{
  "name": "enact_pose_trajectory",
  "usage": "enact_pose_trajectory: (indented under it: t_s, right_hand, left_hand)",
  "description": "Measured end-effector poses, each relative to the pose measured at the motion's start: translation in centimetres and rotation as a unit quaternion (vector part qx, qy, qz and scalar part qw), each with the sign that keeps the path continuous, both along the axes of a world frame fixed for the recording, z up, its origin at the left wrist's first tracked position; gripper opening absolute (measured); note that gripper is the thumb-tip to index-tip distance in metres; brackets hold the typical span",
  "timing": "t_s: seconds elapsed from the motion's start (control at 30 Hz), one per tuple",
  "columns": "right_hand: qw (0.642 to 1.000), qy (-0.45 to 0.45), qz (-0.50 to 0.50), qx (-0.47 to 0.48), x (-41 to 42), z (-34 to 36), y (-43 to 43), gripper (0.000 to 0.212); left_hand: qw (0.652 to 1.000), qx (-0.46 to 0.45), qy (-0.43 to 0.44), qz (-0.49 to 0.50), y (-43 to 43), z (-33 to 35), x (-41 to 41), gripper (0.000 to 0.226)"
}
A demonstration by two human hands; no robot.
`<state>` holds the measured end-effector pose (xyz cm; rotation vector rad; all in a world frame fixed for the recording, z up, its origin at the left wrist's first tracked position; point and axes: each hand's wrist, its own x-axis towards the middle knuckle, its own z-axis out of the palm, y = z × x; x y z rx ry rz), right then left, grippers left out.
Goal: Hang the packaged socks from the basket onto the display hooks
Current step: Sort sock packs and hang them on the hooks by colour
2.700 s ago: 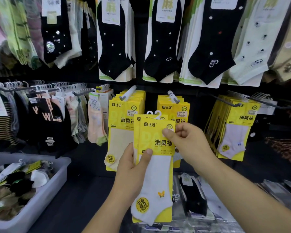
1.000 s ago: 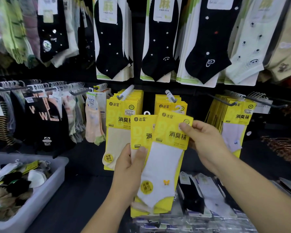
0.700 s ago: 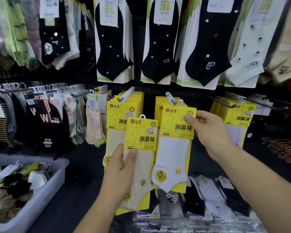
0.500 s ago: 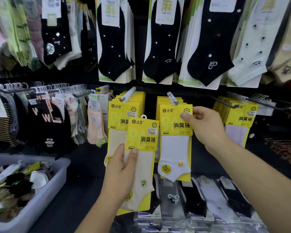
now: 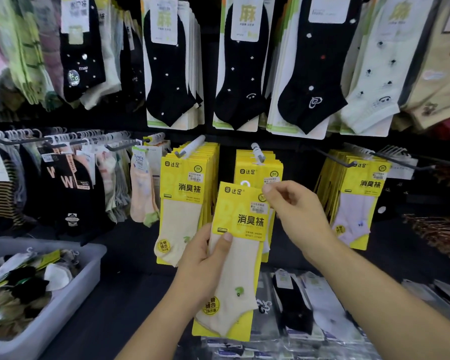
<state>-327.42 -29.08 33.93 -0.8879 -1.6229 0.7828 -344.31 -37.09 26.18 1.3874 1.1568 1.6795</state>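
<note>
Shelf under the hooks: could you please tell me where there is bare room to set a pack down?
Bare shelf lies between the basket and the held pack, below the hanging cream packs. Right of the held pack, flat packs cover the shelf; the basket is full of socks.

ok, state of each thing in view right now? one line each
cream sock pack, off the hooks, held upright in front of the display
left hand, grips the pack's left edge
right hand, pinches its top right corner
left hook, loaded with yellow packs
middle hook, loaded with yellow packs
basket, holds loose socks
</note>
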Motion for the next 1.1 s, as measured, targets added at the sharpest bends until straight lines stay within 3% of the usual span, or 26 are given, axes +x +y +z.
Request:
enact_pose_trajectory:
  t_s: [0.23, 0.47, 0.67, 0.73, 0.8, 0.9, 0.97, 1.03, 1.1]
  right_hand:
    - [0.998, -0.011, 0.038, -0.05, 1.1, 2.3, -0.1, 0.02]
    - [0.993, -0.028, -0.108, 0.036, 0.1, 5.3, 2.3, 0.021]
    - [0.985, -0.076, -0.109, 0.11, -1.6, 5.8, 2.8, 0.023]
    - [0.978, -0.111, -0.118, 0.131, -1.7, 5.3, 2.8, 0.02]
    - [0.969, -0.135, -0.137, 0.155, -1.4, 4.6, 2.9, 0.02]
    - [0.961, -0.134, -0.17, 0.174, -0.6, 2.8, 2.8, 0.038]
    - [0.966, -0.137, -0.168, 0.141, 0.0, 1.2, 2.9, 0.058]
    - [0.973, -0.145, -0.152, 0.091, 0.2, -0.2, 3.4, 0.075]
    - [0.981, -0.141, -0.113, 0.066, 0.1, -1.3, 3.9, 0.079]
  left_hand:
    - [0.999, -0.016, 0.042, -0.03, -0.1, 0.0, 1.4, 0.016]
    - [0.995, -0.008, 0.082, 0.054, 3.3, 1.4, 2.6, 0.01]
    - [0.99, -0.037, 0.098, 0.093, 5.1, 1.5, 1.9, 0.007]
    - [0.981, -0.049, 0.148, 0.112, 5.2, 1.6, 1.5, 0.013]
    - [0.955, -0.057, 0.254, 0.141, 5.0, 1.8, 1.2, 0.021]
    - [0.912, -0.055, 0.357, 0.194, 4.5, 2.8, 1.6, 0.029]
    - [0.913, -0.046, 0.349, 0.204, 4.6, 3.6, 2.1, 0.046]
    - [0.944, -0.057, 0.272, 0.175, 5.5, 4.4, 2.7, 0.061]
    - [0.971, -0.071, 0.182, 0.138, 7.1, 5.1, 3.1, 0.07]
